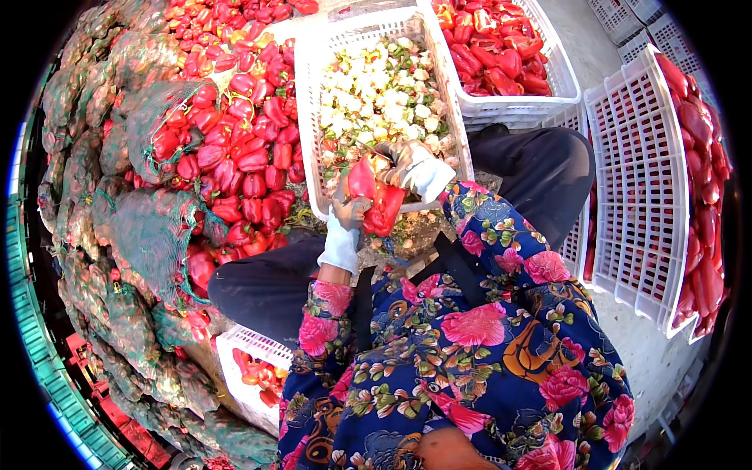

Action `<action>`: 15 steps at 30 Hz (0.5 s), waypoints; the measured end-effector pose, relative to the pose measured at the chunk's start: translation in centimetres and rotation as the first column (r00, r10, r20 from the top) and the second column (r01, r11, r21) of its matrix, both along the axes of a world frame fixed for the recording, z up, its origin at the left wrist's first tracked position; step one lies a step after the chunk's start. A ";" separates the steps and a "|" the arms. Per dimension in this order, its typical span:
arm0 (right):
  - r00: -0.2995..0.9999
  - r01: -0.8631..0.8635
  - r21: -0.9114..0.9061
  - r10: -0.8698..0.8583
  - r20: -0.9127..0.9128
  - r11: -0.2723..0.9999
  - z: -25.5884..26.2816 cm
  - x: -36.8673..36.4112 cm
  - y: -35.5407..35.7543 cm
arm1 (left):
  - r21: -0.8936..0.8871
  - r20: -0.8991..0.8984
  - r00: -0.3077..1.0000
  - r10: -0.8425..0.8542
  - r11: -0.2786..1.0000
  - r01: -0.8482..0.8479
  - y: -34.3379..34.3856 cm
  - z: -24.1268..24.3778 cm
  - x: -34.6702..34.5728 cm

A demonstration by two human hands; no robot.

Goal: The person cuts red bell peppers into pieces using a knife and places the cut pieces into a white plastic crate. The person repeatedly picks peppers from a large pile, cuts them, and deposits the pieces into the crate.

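Observation:
Just over the near end of a white plastic crate [306, 117], both my hands are at a red bell pepper [383, 212] that looks split open. My left hand [346, 220], in a soiled white work glove, grips it from below and the left. On the upper right, my right hand [411, 167], gloved too, has its fingers curled against a smooth red piece [362, 178] of it. A thin dark edge by the right fingers may be a small blade; glove and shadow partly hide it. Pale pepper cores with green stems [382, 88] fill the crate below.
Whole red bell peppers [252, 158] lie heaped at left, beside full green mesh sacks [155, 235]. White crates of opened red peppers [499, 53] stand at upper right, with a tall stack [637, 194] at right. Another crate [247, 376] sits behind my left knee.

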State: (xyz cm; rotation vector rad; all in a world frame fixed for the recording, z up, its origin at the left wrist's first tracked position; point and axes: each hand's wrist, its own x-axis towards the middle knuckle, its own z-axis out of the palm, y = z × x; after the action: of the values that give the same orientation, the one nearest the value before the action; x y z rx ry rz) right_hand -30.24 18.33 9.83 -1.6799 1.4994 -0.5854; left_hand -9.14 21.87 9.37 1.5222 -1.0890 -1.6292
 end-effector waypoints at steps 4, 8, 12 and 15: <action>0.928 0.370 0.152 -0.372 -0.015 0.917 0.5 -2.7 -1.9 | 0.081 -0.030 0.999 0.021 0.997 -0.019 0.7 0.7 0.6; 0.896 0.312 0.377 -0.403 0.189 0.872 -1.0 -4.6 -1.7 | -0.108 -0.056 0.985 0.162 0.980 -0.167 -1.0 2.3 1.6; 0.968 0.140 0.266 -0.075 -0.241 0.954 -1.2 -4.7 -0.4 | -0.200 -0.404 0.902 0.154 0.947 -0.251 -3.2 4.2 1.3; 0.951 0.265 0.259 -0.296 0.089 0.929 2.6 -3.1 0.4 | -0.427 -0.138 0.964 0.227 0.865 -0.265 -4.0 5.6 0.5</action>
State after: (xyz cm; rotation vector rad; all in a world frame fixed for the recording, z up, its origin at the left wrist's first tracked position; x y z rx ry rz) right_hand -33.37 18.69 12.44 -1.2264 1.6581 -0.6177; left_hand -8.61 17.92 15.00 1.2206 -1.0785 -1.1593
